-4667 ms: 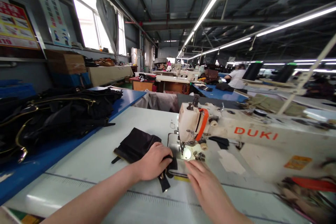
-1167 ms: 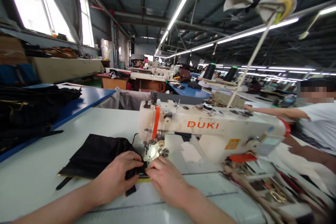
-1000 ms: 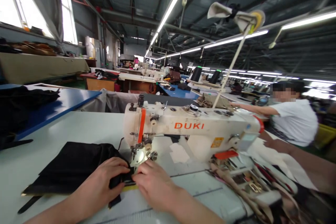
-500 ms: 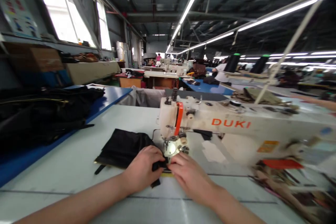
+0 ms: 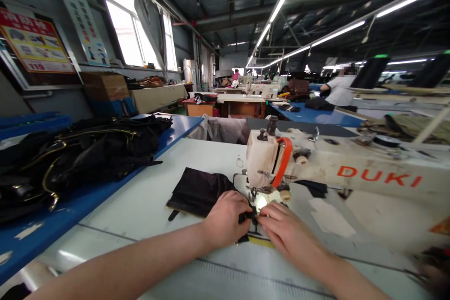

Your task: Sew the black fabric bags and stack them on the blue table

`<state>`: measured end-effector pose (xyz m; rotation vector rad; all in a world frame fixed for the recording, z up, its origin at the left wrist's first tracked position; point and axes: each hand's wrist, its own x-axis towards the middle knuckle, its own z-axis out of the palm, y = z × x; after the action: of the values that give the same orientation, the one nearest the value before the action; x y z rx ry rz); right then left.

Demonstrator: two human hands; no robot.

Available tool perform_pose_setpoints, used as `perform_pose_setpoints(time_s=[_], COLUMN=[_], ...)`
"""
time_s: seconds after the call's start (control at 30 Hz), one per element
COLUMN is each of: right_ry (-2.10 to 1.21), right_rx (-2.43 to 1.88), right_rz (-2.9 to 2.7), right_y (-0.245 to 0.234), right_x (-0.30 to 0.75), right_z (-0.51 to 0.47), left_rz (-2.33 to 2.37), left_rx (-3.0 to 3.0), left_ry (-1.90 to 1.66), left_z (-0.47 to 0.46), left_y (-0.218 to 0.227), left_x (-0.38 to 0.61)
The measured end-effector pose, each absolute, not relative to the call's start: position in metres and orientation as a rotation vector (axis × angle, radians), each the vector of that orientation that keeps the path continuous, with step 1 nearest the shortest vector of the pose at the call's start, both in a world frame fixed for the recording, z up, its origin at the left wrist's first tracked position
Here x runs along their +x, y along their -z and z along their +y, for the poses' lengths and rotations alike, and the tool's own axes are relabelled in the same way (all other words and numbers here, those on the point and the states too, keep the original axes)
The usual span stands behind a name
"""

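A black fabric piece (image 5: 198, 190) lies on the white table (image 5: 140, 201), its right end under the needle of a cream DUKI sewing machine (image 5: 316, 168). My left hand (image 5: 225, 218) is curled on the fabric's near edge, gripping it just left of the presser foot. My right hand (image 5: 286, 232) rests with fingers pressed together on the same black strip, directly in front of the needle plate (image 5: 262, 204). The two hands nearly touch.
A heap of black bags with gold zips (image 5: 73, 154) sits on a blue table (image 5: 176, 131) to my left. Other sewing stations and a person in white (image 5: 339, 91) are far behind. Posters hang on the left wall (image 5: 33, 44).
My view has swung back to the left, so the machine's right end and the neighbouring person are out of sight. Both hands stay on the black fabric at the needle.
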<state>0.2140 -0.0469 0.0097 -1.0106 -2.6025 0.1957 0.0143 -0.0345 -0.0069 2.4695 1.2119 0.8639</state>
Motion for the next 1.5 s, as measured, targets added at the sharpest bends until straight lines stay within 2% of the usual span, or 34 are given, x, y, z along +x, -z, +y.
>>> perform_pose_setpoints(time_s=[0.93,1.5], right_ry=[-0.213,-0.117], right_rx=[-1.131,-1.135], right_rz=[-2.523,-2.578], right_y=[-0.001,0.003], right_x=[0.214,0.215], right_z=[-0.035,-0.033], left_rz=[1.116,1.054], left_rx=[2.533,2.833], left_ry=[-0.856,-0.621], left_z=[-0.010,-0.016], left_y=[0.009,-0.002], left_x=[0.014,0.005])
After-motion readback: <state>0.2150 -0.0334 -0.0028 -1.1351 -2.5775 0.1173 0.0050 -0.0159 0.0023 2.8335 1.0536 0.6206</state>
